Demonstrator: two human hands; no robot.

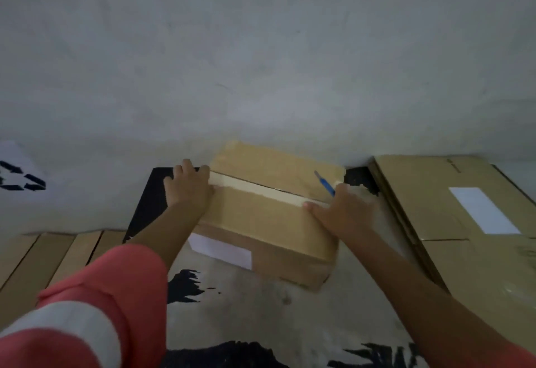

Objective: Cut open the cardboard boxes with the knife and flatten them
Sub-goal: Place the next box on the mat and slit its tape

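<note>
One cardboard box (261, 216) sits centre frame, still whole, brown, with a pale tape strip (261, 190) running along its top seam and a white label (220, 251) on its near side. The left hand (190, 186) grips the box's left end, fingers curled over the edge. The right hand (345, 211) rests at the right end, closed around the one knife (326, 183), blue handle, blade pointing toward the upper left over the lid. The box's far edge is tight against the grey wall (261, 48). At right, a flat cardboard stack (429, 193) lies just beside the right hand, carrying a second white label (484, 211). More flat cardboard panels (43, 257) lie lower left. The patterned floor (246, 309) shows bottom centre.
</note>
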